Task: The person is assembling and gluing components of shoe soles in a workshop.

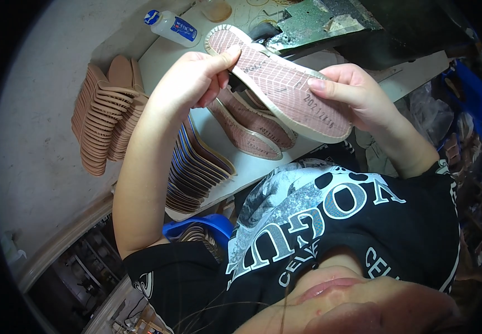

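A shoe insole point(285, 89) is held up in front of me, slanting from upper left to lower right. Its pinkish-brown, grid-lined face with dark stamped marks is toward me, and a pale wrapped edge runs around it. My left hand point(205, 78) pinches it near its narrower upper end, thumb on the face. At the wider end, my right hand point(349, 92) grips its side, with the thumb on top and the fingers behind, hidden. Below it on the white tabletop point(157, 55) lie similar pinkish insoles point(252, 133), partly covered by my left hand and the held one.
Tan insoles point(107, 111) are stacked along the wall at left. A row of dark-edged insoles point(193, 167) fans out on the table's near side. Beyond stand a white bottle with a blue cap point(175, 28) and a stained green machine or board point(313, 28). A blue container point(218, 225) sits below.
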`<state>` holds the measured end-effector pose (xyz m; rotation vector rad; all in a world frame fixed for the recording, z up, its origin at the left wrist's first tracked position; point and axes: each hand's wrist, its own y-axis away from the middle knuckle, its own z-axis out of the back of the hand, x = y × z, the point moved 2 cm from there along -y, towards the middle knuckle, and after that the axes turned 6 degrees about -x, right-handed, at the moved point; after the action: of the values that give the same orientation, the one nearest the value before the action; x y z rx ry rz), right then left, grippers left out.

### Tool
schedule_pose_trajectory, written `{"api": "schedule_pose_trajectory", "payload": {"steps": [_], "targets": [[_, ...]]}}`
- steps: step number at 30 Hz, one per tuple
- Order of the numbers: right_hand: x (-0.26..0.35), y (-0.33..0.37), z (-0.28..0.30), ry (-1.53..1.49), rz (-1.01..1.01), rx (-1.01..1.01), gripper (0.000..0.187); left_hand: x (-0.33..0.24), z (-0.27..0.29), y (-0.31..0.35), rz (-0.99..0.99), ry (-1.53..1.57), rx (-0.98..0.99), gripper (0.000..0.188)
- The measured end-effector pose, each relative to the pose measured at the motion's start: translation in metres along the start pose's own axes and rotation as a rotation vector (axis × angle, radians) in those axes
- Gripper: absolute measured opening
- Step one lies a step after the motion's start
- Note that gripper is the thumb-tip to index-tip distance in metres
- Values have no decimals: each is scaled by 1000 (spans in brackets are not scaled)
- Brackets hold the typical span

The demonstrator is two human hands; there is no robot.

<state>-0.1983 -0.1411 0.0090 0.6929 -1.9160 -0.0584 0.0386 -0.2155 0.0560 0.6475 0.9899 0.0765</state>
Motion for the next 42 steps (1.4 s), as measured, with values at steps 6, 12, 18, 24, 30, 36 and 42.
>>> {"api": "schedule_pose_trajectory", "payload": {"steps": [6,12,18,24,30,36,42], "targets": [[-5,-34,-46,-123,73,-36,29,16,31,-20,-27,144,-99,41],[-29,-6,-102,476,393,157,36,40,-17,39,-236,793,-270,26],[-23,-5,-125,395,417,176,34,75,-42,64,-385,1243,264,25],[-16,-11,-122,296,469,76,23,76,-60,83,-459,980,24,33],[-3,-13,-123,227,394,103,26,90,-74,81,-447,1159,180,36],[-10,-38,-117,162,376,31,39,93,-70,86,-434,1230,65,34],[-75,-21,-118,739,343,251,72,150,-39,67,-394,552,-777,25]]}}
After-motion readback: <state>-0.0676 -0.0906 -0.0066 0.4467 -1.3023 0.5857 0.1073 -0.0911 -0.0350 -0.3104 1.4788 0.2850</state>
